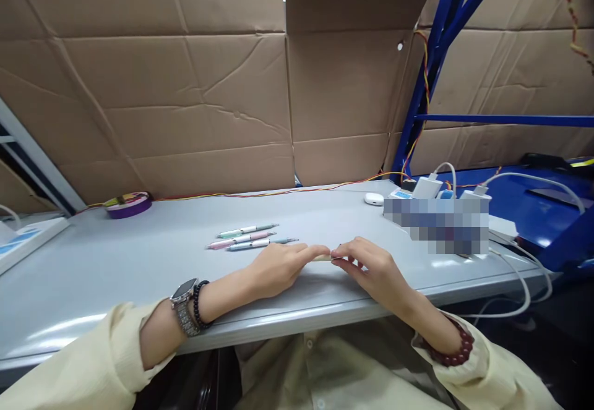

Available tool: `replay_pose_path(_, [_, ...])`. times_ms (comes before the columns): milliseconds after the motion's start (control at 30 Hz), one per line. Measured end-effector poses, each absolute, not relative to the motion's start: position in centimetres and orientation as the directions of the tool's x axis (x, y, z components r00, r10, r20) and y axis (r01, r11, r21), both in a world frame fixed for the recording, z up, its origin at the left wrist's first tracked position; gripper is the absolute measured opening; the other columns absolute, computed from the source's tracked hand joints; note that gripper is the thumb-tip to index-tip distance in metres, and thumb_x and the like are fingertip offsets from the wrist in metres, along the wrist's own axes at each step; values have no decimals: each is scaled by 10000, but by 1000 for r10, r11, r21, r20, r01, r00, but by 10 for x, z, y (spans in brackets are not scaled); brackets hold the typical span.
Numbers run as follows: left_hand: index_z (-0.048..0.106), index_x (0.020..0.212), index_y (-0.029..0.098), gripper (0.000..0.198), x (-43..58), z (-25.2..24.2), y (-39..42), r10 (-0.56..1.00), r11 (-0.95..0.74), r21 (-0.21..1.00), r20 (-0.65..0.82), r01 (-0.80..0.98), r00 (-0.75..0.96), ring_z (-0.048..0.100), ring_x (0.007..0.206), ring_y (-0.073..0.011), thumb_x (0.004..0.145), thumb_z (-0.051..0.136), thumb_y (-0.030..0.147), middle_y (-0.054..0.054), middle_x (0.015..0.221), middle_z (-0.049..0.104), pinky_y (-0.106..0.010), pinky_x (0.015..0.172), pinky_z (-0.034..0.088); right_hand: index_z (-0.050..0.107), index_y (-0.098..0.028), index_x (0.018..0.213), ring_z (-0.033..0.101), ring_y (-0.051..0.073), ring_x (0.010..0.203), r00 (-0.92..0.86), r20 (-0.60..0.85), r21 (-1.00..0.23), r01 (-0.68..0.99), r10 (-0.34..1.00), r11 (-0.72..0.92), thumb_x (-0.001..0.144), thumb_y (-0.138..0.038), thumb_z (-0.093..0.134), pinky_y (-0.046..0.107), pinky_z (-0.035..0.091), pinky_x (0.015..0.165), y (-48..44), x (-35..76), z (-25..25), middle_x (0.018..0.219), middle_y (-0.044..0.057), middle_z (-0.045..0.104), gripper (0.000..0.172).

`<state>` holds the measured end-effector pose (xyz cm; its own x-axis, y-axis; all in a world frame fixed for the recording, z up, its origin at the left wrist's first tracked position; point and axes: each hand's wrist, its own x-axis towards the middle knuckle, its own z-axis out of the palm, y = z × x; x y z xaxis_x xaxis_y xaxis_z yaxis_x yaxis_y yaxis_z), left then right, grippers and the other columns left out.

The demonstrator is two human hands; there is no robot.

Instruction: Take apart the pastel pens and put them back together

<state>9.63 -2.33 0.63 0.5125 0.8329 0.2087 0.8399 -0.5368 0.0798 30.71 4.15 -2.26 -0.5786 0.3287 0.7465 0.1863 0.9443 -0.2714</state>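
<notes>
My left hand (281, 268) and my right hand (371, 268) meet near the front edge of the grey table. Between their fingertips is a slim, cream-coloured pen (322, 258), mostly covered by the fingers. Both hands are closed on it, the left around one end and the right pinching the other. Just beyond my left hand lie three pens side by side: a white and green pen (245, 231), a white and pink pen (241, 240) and a white and blue pen (260, 245).
A roll of purple tape (129, 207) lies at the back left. A white earphone case (374, 199) stands at the back right, near plugged-in chargers (427, 186) and looping white cables (526, 295). Cardboard (208, 101) walls the back; a blue metal frame (420, 88) rises at right.
</notes>
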Motion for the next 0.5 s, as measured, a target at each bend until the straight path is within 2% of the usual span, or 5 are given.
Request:
replay_pose_path(100, [373, 1278, 266, 457, 95, 6, -23, 828, -545, 104, 224, 832, 515, 603, 837, -174, 870, 333, 65, -15, 1061, 619, -235, 644, 440, 576, -209, 857, 572, 153, 790, -559, 765, -276, 164, 320, 947, 875, -128, 512, 260, 472, 646, 42, 307, -23, 849, 37, 628, 105])
replay_pose_path(200, [357, 1304, 298, 513, 95, 7, -23, 824, -549, 83, 220, 831, 522, 577, 721, -151, 856, 345, 49, 3, 943, 613, -214, 582, 408, 572, -218, 893, 575, 151, 797, -553, 767, -286, 158, 324, 945, 869, -133, 524, 261, 481, 645, 43, 307, -23, 857, 32, 625, 101])
replay_pose_path(300, [358, 1318, 329, 563, 95, 7, -23, 824, -543, 18, 205, 840, 528, 510, 598, -129, 839, 360, 33, 16, 792, 555, -199, 530, 366, 565, -218, 920, 570, 136, 724, -524, 786, -284, 165, 328, 945, 853, -145, 562, 258, 482, 631, 43, 307, -23, 815, 17, 632, 99])
replay_pose_path(400, [381, 1309, 333, 588, 94, 6, -23, 816, -542, -41, 213, 839, 537, 456, 543, -121, 814, 364, 16, 17, 754, 516, -199, 498, 333, 565, -211, 907, 568, 129, 685, -502, 800, -282, 168, 328, 945, 844, -141, 576, 252, 481, 613, 43, 307, -23, 790, 15, 636, 95])
replay_pose_path(500, [409, 1293, 319, 573, 93, 8, -24, 808, -549, -37, 232, 835, 541, 468, 568, -130, 816, 351, 7, 10, 758, 516, -206, 510, 341, 566, -217, 884, 582, 142, 715, -479, 821, -277, 142, 311, 950, 851, -135, 558, 264, 486, 623, 41, 308, -22, 783, 18, 641, 88])
